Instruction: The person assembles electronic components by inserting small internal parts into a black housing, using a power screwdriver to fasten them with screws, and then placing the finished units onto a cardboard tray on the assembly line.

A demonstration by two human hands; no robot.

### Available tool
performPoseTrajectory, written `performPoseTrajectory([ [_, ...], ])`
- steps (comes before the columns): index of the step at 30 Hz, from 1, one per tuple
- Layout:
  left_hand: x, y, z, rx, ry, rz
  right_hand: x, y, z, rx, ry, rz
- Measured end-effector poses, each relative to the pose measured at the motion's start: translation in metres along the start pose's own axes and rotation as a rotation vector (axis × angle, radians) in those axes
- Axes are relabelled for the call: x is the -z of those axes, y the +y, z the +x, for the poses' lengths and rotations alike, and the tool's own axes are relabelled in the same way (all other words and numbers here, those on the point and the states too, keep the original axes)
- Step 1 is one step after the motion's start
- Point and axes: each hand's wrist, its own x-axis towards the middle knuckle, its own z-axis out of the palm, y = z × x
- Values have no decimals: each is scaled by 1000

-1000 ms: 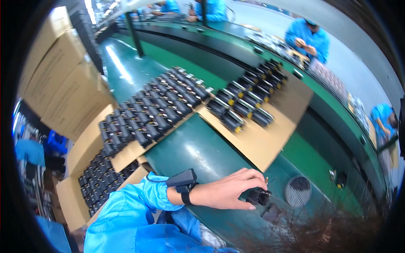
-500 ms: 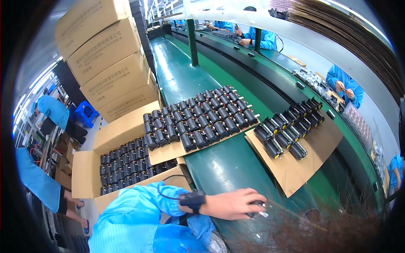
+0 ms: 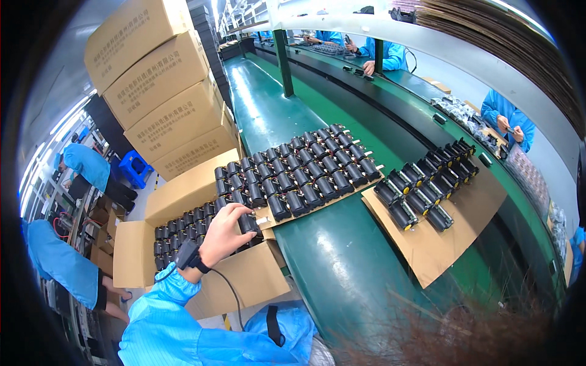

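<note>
My left hand (image 3: 224,233), with a black band on its wrist, reaches over the right side of an open cardboard box (image 3: 132,255). Its fingers and thumb are closed round a black cylindrical part (image 3: 248,224). That part is beside the near left corner of a cardboard sheet (image 3: 268,217), which bears rows of similar black parts (image 3: 287,177) with small wires at their ends. More such parts (image 3: 183,227) stand in rows in the box. My fingers hide part of the held piece, and whether it touches the sheet I cannot tell. My right hand is out of view.
Another cardboard sheet (image 3: 427,268) on the right carries several black parts with yellow ends (image 3: 421,189). Beneath lies a green bench (image 3: 329,268). Stacked cartons (image 3: 165,79) rise behind the box. Blue-clad people work at left (image 3: 64,262) and across the line (image 3: 506,122).
My left hand has swung from the bench at lower centre up and left to the box and sheet, a dark part in its fingers in both frames. The view has shifted slightly.
</note>
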Motion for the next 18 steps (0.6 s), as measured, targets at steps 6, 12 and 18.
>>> performPoseTrajectory([
  [6,-19,-7,12,-125,72,145,27,47,-28,79,-258,-173],
  [12,-34,-2,16,-110,99,85,15,45,-15,-1126,-629,-300],
  [18,-56,61,14,-235,204,-158,27,55,-41,-1002,-699,-256],
])
